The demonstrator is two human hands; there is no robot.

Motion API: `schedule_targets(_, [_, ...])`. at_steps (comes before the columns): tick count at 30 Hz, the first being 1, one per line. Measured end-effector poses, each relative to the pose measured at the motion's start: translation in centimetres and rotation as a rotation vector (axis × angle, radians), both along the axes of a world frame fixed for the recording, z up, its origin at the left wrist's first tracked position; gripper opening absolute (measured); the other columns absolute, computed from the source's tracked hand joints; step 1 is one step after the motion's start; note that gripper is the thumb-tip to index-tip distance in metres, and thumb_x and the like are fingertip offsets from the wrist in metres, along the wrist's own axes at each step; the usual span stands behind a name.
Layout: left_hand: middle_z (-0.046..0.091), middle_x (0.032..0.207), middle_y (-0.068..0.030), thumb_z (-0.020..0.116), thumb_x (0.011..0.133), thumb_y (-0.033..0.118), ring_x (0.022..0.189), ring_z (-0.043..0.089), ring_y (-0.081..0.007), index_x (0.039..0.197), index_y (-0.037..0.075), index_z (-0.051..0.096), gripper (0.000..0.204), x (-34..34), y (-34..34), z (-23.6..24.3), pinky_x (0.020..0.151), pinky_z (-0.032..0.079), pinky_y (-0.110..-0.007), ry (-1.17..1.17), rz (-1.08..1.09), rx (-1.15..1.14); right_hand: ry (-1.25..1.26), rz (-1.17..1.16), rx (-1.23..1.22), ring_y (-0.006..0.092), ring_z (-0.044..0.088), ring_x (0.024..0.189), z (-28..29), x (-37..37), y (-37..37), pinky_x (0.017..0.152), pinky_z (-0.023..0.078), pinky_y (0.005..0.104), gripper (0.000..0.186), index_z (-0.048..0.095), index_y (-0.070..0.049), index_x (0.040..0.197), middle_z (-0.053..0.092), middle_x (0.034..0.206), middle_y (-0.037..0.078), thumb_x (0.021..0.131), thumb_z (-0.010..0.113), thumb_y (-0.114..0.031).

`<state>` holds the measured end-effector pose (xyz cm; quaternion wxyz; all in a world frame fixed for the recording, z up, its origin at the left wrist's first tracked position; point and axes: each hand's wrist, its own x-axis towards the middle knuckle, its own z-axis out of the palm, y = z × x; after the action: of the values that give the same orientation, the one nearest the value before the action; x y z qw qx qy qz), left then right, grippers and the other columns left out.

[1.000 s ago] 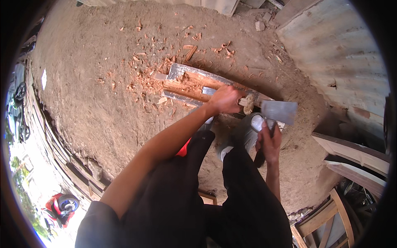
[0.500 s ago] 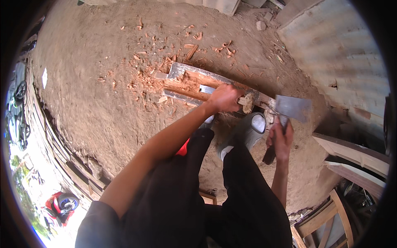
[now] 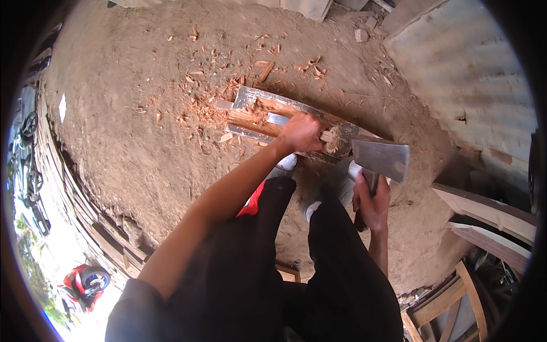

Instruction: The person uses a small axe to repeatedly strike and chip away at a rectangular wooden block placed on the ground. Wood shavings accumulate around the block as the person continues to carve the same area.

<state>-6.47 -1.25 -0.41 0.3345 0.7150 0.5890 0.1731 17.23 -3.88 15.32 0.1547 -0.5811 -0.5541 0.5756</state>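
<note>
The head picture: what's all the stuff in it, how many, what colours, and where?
Chisel: 1, silver blade, pale frayed handle end, left hand
Timber: 1, brown with worn grey edges, ground before the feet
Hatchet: 1, grey head, dark handle, right hand
Shavings: too many to count, reddish-brown, around the timber
Ground: 1, brown, underneath
Wall: 1, pale grey, upper right
Panels: at least 2, pale, right
Frame: 1, light brown, lower right
Motorbike: 1, red, lower left
Shoes: 2, grey and white, below the timber
Trousers: 1 pair, black, bottom middle
Left hand: 1, bare, around the chisel
Right hand: 1, bare, around the hatchet handle
</note>
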Motion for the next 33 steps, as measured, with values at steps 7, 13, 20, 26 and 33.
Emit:
schedule_targets(7, [0.072, 0.077, -0.0179, 0.076, 0.066, 0.024, 0.074, 0.071, -0.0381, 0.090, 0.008, 0.074, 0.030, 4.1, -0.7, 1.5, 0.069, 0.057, -0.047, -0.283, 0.030, 0.132, 0.108, -0.265, -0.152, 0.0131, 0.048, 0.042, 3.2, 0.7, -0.5, 0.039, 0.040, 0.0283, 0.021, 0.051, -0.003, 0.114, 0.048, 0.063, 0.004, 0.106, 0.056, -0.022])
schedule_targets(13, [0.069, 0.075, -0.0193, 0.072, 0.064, 0.018, 0.073, 0.069, -0.0406, 0.090, 0.007, 0.071, 0.028, 4.8, -1.0, 1.8, 0.068, 0.055, -0.048, -0.321, 0.014, 0.117, 0.096, -0.336, -0.142, 0.0134, 0.047, 0.041, 2.4, 2.5, -1.6, 0.038, 0.040, 0.0285, 0.028, 0.050, -0.004, 0.116, 0.045, 0.063, 0.003, 0.106, 0.055, -0.030])
schedule_targets(20, [0.066, 0.073, -0.0217, 0.070, 0.064, 0.020, 0.074, 0.067, -0.0429, 0.083, 0.005, 0.064, 0.024, 4.4, -0.5, 1.5, 0.067, 0.054, -0.051, -0.369, 0.115, 0.123, 0.010, -0.273, -0.178, 0.0110, 0.050, 0.047, 0.6, 2.2, -2.9, 0.042, 0.041, 0.0267, 0.029, 0.054, -0.004, 0.114, 0.050, 0.065, 0.002, 0.105, 0.058, -0.031])
schedule_targets(26, [0.064, 0.072, -0.0215, 0.070, 0.063, 0.019, 0.073, 0.066, -0.0436, 0.082, 0.005, 0.062, 0.025, 4.6, -0.5, 1.1, 0.066, 0.053, -0.051, -0.415, 0.061, 0.150, -0.062, -0.171, -0.056, 0.0105, 0.052, 0.050, -1.7, 2.0, -3.4, 0.044, 0.041, 0.0263, 0.028, 0.057, -0.002, 0.109, 0.054, 0.067, 0.003, 0.104, 0.060, -0.030])
schedule_targets(33, [0.064, 0.071, -0.0207, 0.071, 0.063, 0.020, 0.072, 0.066, -0.0431, 0.079, 0.004, 0.060, 0.025, 3.9, -0.7, 1.3, 0.066, 0.053, -0.052, -0.374, 0.004, 0.149, 0.100, -0.328, -0.050, 0.0112, 0.051, 0.046, -0.9, 2.5, -2.6, 0.041, 0.041, 0.0281, 0.026, 0.056, -0.001, 0.109, 0.054, 0.065, 0.003, 0.105, 0.058, -0.027])
